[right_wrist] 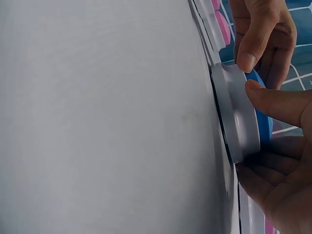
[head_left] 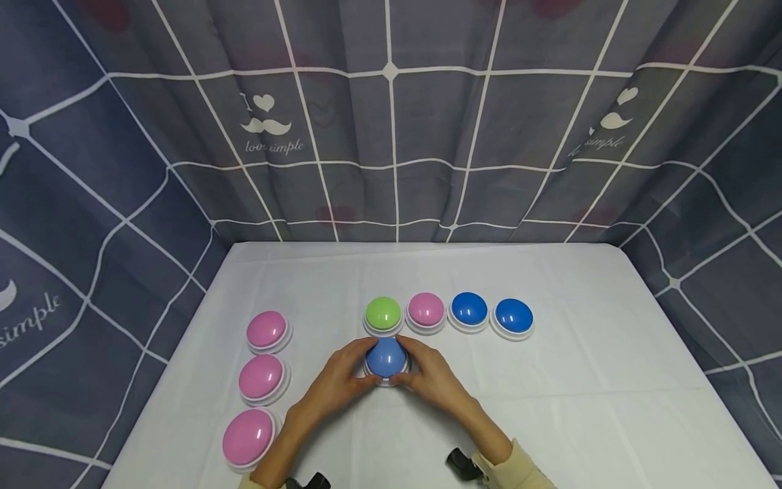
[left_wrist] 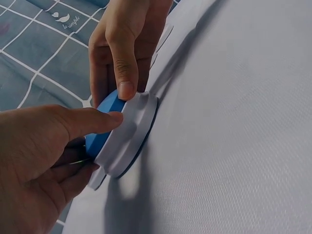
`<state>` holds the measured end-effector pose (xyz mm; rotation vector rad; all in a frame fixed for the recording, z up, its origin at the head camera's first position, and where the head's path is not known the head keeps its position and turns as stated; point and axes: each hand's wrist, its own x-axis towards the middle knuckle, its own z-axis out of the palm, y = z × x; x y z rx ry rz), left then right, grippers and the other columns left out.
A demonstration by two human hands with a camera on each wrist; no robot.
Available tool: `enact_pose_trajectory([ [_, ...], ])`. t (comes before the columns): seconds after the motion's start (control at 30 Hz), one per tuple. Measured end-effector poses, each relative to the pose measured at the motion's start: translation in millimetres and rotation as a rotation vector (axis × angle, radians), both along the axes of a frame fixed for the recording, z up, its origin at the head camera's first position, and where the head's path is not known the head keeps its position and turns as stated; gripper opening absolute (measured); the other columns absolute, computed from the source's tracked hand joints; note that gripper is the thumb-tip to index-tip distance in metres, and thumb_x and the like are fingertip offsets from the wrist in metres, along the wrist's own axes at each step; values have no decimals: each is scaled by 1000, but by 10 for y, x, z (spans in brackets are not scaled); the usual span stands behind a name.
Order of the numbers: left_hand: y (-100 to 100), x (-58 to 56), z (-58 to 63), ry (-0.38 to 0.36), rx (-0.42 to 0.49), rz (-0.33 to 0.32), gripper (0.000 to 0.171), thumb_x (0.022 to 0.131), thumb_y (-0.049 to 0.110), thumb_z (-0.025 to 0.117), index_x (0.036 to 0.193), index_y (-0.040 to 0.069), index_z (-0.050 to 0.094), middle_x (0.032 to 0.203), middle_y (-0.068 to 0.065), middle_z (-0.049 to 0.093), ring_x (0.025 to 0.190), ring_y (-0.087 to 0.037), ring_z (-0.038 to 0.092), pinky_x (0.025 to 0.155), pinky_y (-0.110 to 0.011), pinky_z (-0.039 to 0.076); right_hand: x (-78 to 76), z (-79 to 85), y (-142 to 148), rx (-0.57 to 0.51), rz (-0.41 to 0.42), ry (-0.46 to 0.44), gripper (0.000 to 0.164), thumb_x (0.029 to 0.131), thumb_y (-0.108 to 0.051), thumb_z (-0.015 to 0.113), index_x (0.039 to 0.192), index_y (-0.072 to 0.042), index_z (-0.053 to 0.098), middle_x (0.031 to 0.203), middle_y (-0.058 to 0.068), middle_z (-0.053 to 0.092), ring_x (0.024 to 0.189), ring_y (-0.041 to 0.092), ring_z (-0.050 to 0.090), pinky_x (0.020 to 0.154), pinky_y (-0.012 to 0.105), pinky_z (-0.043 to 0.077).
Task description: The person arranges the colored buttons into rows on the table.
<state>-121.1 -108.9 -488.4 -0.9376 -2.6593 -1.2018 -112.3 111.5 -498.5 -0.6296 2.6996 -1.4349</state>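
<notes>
A round blue push button (head_left: 386, 358) with a white base sits between both hands at the table's middle. My left hand (head_left: 334, 382) grips its left side and my right hand (head_left: 435, 380) its right side, thumbs at the near edge. In the left wrist view, the thumbs lie across the seam of the blue dome (left_wrist: 113, 103) and the white base (left_wrist: 131, 131). The base is at the cloth; whether it bears fully on it I cannot tell. Just behind it stands a green button (head_left: 383, 314).
Right of the green button, a pink button (head_left: 425, 310) and two blue buttons, one inner (head_left: 469, 309) and one outer (head_left: 514, 316), continue the row. Three pink buttons (head_left: 261, 376) form a column at left. A grey checked curtain (head_left: 342, 136) surrounds the white table (head_left: 586, 380).
</notes>
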Motion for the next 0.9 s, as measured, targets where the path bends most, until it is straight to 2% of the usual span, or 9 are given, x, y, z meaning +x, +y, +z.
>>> enact_pose_trajectory([
  [0.13,-2,-3,-12,23,-1,2,68,73,9,87,131,-7,56,127,-17,62,119,-33,59,99,-51,46,-7,-1,2,2,0,-5,70,78,-9,83,138,6,51,135,18,58,127,31,53,106,49,41],
  [0.33,-10,3,-9,-3,-6,7,67,74,9,86,132,-7,55,129,-17,61,121,-32,57,102,-50,44,-12,-7,3,13,5,-2,71,78,-11,84,139,5,51,136,17,58,127,31,53,106,48,41],
  [0.53,-27,64,-20,-25,13,44,69,76,9,85,135,-7,53,132,-17,59,125,-33,54,105,-51,41,22,15,-42,50,29,-8,85,78,-22,85,147,3,41,146,17,48,133,33,46,108,51,37],
  [0.7,-68,134,-35,-13,30,91,65,76,13,86,132,-4,57,129,-13,61,123,-31,56,103,-50,43,67,26,-93,61,-15,67,87,79,-23,84,148,4,38,151,21,41,139,34,38,110,52,35],
  [0.9,-179,295,35,-33,21,183,64,75,13,87,130,-3,59,129,-11,63,122,-30,57,101,-49,45,123,58,-209,24,-30,173,81,83,-22,81,148,3,39,150,22,42,137,35,42,106,53,40],
])
